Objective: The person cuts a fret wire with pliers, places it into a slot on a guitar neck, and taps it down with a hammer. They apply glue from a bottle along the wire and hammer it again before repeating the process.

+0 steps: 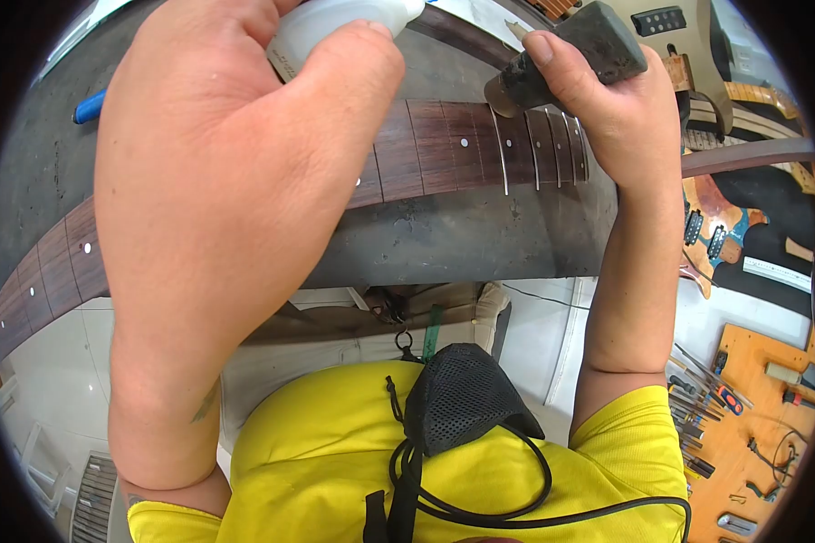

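Note:
My left hand (pixel 235 154) is closed round a white plastic squeeze bottle (pixel 321 41), raised over the fretboard, its nozzle pointing right. My right hand (pixel 607 109) grips a dark mallet (pixel 575 59), its thumb pressed on the side of the head. The mallet's lower end overlaps the fretboard's upper edge by a fret. A long dark wooden fretboard (pixel 439 149) with white dot inlays lies across the black bench top. Several silver fret wires (pixel 501 154) sit across its right end, while the slots further left show as thin dark lines. My left hand hides part of the board.
Beneath the fretboard is the black bench top (pixel 462 240). A blue object (pixel 89 107) lies at left. To the right are a guitar body (pixel 715 222), a steel ruler (pixel 777 271) and an orange wooden board (pixel 743 434) with several hand tools. A black cord (pixel 552 516) crosses my yellow shirt.

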A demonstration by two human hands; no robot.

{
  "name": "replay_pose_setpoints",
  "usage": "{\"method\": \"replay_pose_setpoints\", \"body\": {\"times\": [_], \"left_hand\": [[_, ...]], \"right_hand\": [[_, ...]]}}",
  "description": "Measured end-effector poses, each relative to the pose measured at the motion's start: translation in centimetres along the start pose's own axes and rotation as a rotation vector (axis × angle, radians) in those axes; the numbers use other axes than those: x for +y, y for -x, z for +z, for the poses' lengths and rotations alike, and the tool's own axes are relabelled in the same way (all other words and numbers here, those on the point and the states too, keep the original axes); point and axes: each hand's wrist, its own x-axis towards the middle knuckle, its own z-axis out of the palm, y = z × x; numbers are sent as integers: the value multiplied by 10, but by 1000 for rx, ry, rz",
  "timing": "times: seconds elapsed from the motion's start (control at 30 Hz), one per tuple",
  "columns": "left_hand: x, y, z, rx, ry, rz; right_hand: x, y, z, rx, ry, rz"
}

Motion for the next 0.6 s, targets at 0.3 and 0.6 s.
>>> {"method": "replay_pose_setpoints", "body": {"times": [0.3, 0.6], "left_hand": [[-1, 0, -10, -47, 24, -6], [-5, -8, -11, 116, 236, -117]], "right_hand": [[-18, 3, 3, -43, -298, 144], [24, 1, -13, -48, -19, 81]]}}
